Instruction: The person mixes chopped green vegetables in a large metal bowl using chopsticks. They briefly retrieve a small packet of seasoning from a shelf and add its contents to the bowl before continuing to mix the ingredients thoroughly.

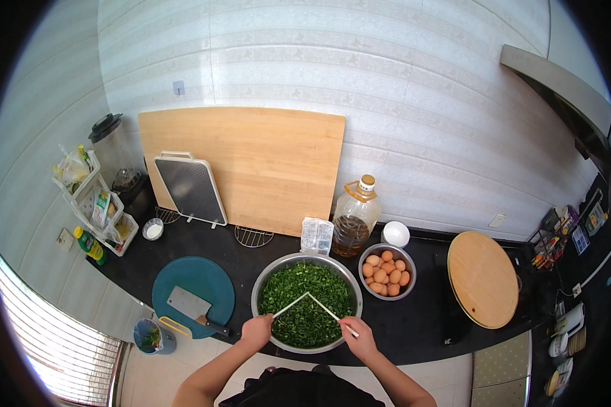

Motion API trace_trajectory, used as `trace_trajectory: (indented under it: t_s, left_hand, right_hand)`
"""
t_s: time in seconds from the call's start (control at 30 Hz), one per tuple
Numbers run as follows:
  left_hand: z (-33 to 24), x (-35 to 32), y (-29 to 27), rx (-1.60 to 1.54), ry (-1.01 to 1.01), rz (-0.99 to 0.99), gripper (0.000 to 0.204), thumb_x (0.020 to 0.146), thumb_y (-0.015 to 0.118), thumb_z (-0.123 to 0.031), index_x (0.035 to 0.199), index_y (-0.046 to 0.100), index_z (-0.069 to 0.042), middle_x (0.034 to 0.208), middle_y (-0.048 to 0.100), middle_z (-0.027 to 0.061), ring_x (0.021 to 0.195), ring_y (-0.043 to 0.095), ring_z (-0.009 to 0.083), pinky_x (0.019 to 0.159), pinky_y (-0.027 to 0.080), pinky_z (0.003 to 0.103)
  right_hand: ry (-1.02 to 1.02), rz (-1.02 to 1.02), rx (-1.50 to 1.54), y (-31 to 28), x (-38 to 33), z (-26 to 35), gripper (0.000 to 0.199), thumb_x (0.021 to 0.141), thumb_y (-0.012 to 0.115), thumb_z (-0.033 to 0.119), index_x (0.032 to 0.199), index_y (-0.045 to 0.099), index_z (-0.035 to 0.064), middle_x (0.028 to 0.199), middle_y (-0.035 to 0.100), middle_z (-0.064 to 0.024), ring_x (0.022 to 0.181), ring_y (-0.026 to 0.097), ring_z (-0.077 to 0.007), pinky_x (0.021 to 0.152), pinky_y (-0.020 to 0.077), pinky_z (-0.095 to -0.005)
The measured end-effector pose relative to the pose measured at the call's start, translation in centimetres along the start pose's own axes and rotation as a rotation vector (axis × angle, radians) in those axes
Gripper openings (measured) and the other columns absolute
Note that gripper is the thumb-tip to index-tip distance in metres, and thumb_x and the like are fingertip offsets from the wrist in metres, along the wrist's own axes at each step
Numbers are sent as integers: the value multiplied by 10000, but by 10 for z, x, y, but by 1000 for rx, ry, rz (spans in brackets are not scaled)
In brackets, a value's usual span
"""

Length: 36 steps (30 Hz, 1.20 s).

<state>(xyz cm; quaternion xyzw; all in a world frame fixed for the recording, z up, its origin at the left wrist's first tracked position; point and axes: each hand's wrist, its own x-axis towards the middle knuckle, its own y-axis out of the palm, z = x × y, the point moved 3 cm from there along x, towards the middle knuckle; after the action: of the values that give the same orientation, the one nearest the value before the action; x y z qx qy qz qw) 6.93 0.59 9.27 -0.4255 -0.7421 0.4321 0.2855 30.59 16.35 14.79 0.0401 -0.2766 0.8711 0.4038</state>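
Chopped leafy greens [304,275] fill a wide metal bowl [357,298] on the counter in front of me. My left hand [256,332], at the bowl's near left rim, is closed round a pale chopstick [290,306]. At the near right rim, my right hand [358,338] grips a second chopstick [324,308]. The two sticks slant inward, and their far ends come together over the middle of the greens. Whether the tips reach below the surface is hard to see.
Left of the bowl, a cleaver [189,302] lies on a round green cutting board [166,278]. Brown eggs [385,273] fill a smaller metal bowl at right, near an oil jug [351,220] and white bowl [396,235]. A round wooden board [483,279] sits farther right.
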Motion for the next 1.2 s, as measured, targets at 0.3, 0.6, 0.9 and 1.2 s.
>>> trace_trajectory:
  t_s: [0.3, 0.6, 0.9, 1.2]
  left_hand:
    - [-21, -18, 6, 29, 139, 52, 262, 862, 477, -130, 1098, 588, -111, 772, 608, 143, 643, 606, 329, 527, 475, 448]
    - [-2, -7, -1, -220, -45, -6, 195, 893, 505, -218, 990, 622, -96, 705, 614, 170, 672, 613, 338, 594, 478, 443]
    - [2, -9, -3, -1054, -605, 475, 267, 963, 441, -246, 1067, 613, -70, 592, 501, -2, 440, 367, 53, 383, 275, 213]
    - [-4, -13, -4, -1119, -657, 494, 263, 974, 418, -237, 1093, 592, -80, 623, 488, 1, 437, 308, 54, 389, 215, 210]
  right_hand:
    - [125, 5, 94, 1, -2, -3, 126, 841, 565, 63, 943, 630, 27, 906, 617, -111, 808, 609, -232, 716, 473, -302]
    - [-113, 49, 78, 6, -12, 16, 150, 826, 580, 63, 960, 643, 41, 952, 631, -124, 895, 611, -274, 789, 477, -331]
    - [-114, -17, 4, -9, -13, 5, 169, 818, 592, 55, 971, 663, 43, 957, 650, -126, 887, 611, -288, 786, 478, -349]
    - [-70, -233, -92, -31, -46, -8, 161, 816, 567, 24, 953, 650, 7, 938, 642, -143, 878, 602, -296, 792, 462, -350]
